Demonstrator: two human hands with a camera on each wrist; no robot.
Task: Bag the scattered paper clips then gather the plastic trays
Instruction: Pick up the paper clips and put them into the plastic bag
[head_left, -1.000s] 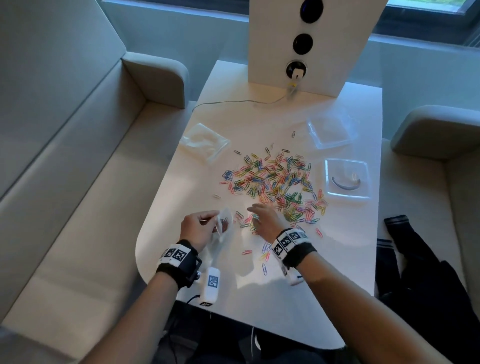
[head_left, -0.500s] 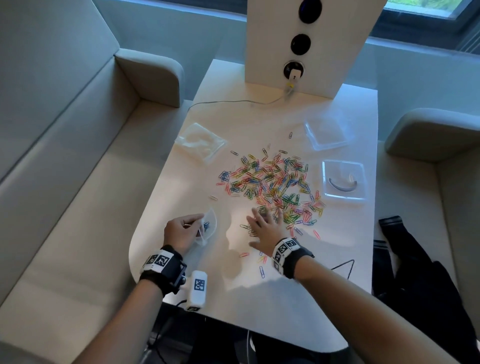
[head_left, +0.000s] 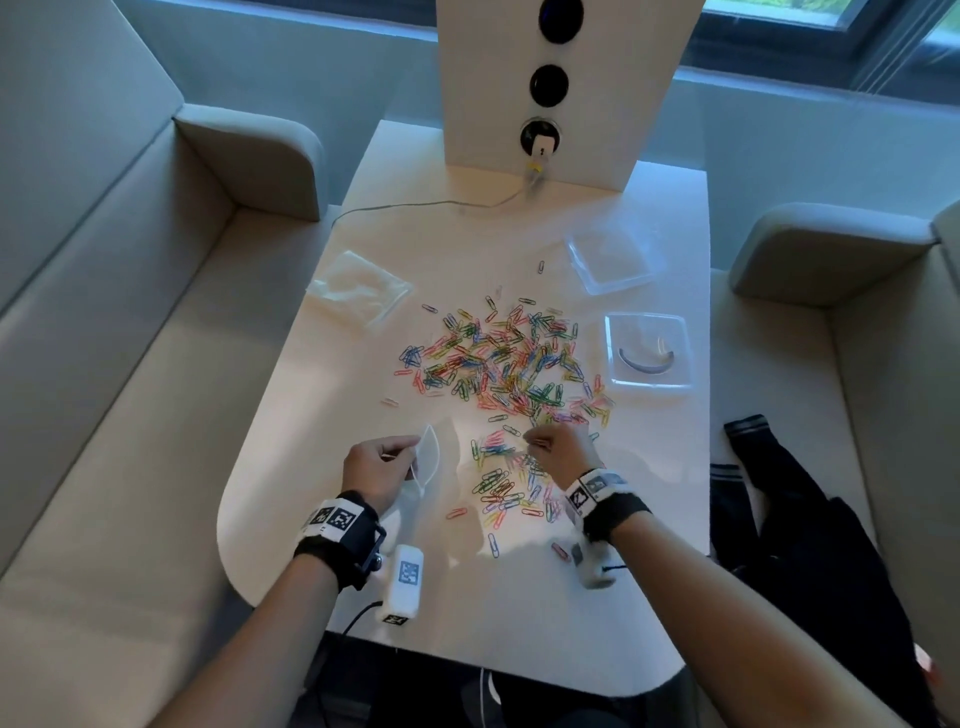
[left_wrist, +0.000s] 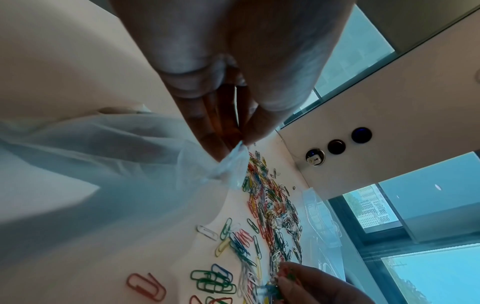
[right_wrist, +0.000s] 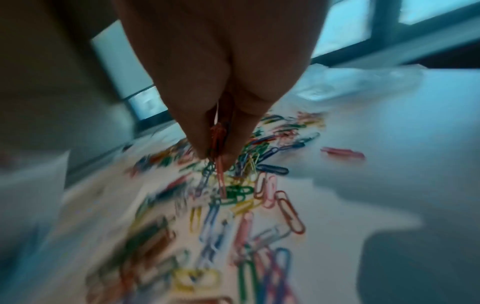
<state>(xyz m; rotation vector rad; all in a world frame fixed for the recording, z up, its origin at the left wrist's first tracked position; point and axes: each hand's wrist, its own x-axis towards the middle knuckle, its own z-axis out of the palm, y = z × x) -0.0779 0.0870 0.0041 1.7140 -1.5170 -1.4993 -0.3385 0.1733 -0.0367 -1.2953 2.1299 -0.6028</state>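
Many coloured paper clips (head_left: 498, 364) lie scattered across the middle of the white table (head_left: 519, 613). My left hand (head_left: 382, 470) pinches the rim of a small clear plastic bag (head_left: 428, 460), held with its mouth facing right; the bag (left_wrist: 130, 164) fills the left wrist view. My right hand (head_left: 558, 452) has its fingers bunched round a cluster of clips (right_wrist: 219, 148) at the near edge of the pile. Two clear plastic trays sit at the right: one (head_left: 615, 260) farther back, one (head_left: 649, 351) nearer with a curved grey piece inside.
A stack of spare clear bags (head_left: 358, 291) lies at the table's left. A white panel (head_left: 556, 88) with a plugged cable stands at the back. Beige benches flank the table; dark clothing (head_left: 810, 519) lies on the right bench.
My right hand went from spread flat on the clips to bunched fingers gripping a cluster, dragging clips toward me. The left hand keeps holding the bag.
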